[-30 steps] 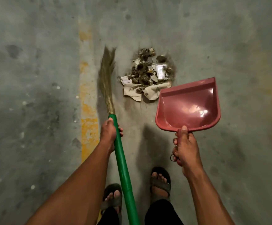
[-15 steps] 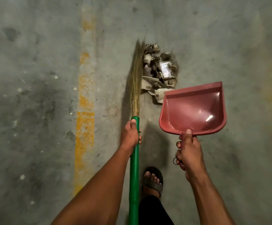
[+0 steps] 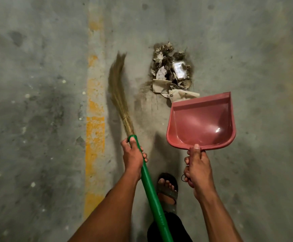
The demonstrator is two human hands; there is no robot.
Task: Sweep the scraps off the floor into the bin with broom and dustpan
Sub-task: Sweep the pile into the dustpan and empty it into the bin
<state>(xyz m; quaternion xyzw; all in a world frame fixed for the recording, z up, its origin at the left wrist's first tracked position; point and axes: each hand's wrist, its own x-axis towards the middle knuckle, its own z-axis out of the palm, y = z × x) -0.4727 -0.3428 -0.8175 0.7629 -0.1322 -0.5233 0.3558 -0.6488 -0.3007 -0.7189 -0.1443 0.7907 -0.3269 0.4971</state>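
A pile of paper and dirt scraps lies on the concrete floor ahead of me. My left hand grips the top of the green handle of a grass broom; its bristles point away, a little left of the pile and apart from it. My right hand holds the handle of a pink dustpan. The pan is empty and its front lip sits at the near edge of the pile, over a folded paper scrap. No bin is in view.
A worn yellow painted line runs along the floor left of the broom. My sandalled foot stands between my arms. Bare stained concrete surrounds everything. A dark object shows at the lower right edge.
The broom has swung back left, away from the pile it was touching half a second ago. The scraps sit bunched tighter than a second ago. The dustpan has barely moved.
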